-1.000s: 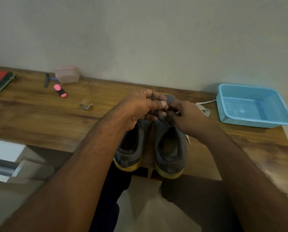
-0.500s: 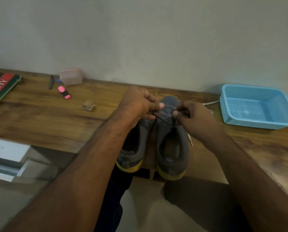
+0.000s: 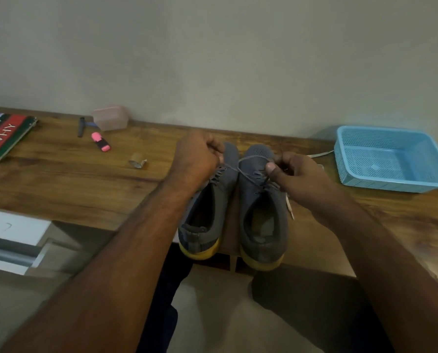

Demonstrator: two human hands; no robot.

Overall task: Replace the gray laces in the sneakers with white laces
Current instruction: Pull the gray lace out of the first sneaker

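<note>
Two gray sneakers (image 3: 260, 200) with yellow soles stand side by side at the near edge of the wooden table (image 3: 59, 179), toes toward the wall. The left hand (image 3: 197, 159), fingers curled, pinches one end of the gray lace (image 3: 240, 166) above the left shoe, while the right hand (image 3: 294, 174) pinches the other end above the right shoe's eyelets, so the lace loops between them. Beyond the right hand lie a white lace (image 3: 317, 155) and a blue basket (image 3: 391, 159); well off from the left hand sits a pink highlighter (image 3: 101, 141).
</note>
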